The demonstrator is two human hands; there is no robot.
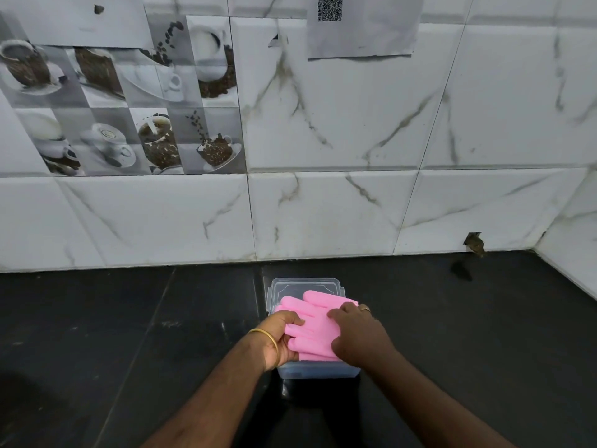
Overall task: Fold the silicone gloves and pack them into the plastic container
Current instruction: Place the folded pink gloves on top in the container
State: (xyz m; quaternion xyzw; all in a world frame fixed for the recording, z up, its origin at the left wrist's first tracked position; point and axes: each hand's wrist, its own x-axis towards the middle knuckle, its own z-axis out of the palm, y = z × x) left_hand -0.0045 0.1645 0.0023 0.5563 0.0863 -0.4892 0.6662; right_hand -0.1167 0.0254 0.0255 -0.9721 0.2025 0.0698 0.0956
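Pink silicone gloves [311,321] lie folded across the top of a clear plastic container [318,371] on the black counter. The glove fingers stick out toward the far side and the left. My left hand [280,339] grips the gloves' left edge, fingers curled over them. My right hand [357,334] lies on top of the gloves at the right, fingers bent and pressing down. A clear lid [305,285] lies flat just behind the container, partly under the glove fingers.
The black stone counter [129,334] runs left and right of the container. A white marble-tiled wall [323,205] rises behind it, with a side wall [575,260] at the far right. A chipped hole [474,242] sits at the wall's base.
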